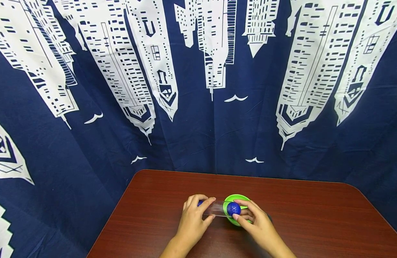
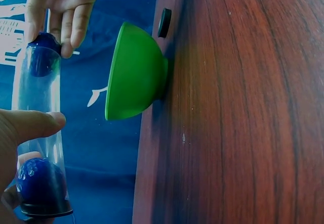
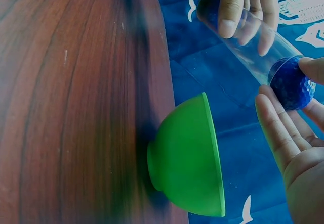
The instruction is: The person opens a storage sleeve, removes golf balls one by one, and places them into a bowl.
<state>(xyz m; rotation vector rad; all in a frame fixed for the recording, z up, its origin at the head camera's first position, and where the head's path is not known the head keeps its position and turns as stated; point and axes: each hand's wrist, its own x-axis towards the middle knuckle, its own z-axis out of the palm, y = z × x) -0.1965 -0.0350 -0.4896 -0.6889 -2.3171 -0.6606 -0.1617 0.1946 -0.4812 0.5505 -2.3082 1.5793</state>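
Note:
My left hand grips a clear plastic tube that lies sideways above the table. One blue ball sits inside, by the black cap on the tube's left end. At the other, open end, a second dimpled blue ball is partly in the mouth of the tube. My right hand pinches this ball between thumb and fingertips. Just beyond the tube's right end, overlapped by it in the head view, stands a green bowl.
The bowl rests on a reddish-brown wooden table. A loose black cap lies on the tabletop past the bowl, mostly covered by my right hand in the head view. Behind the table hangs a dark blue cloth with white buildings.

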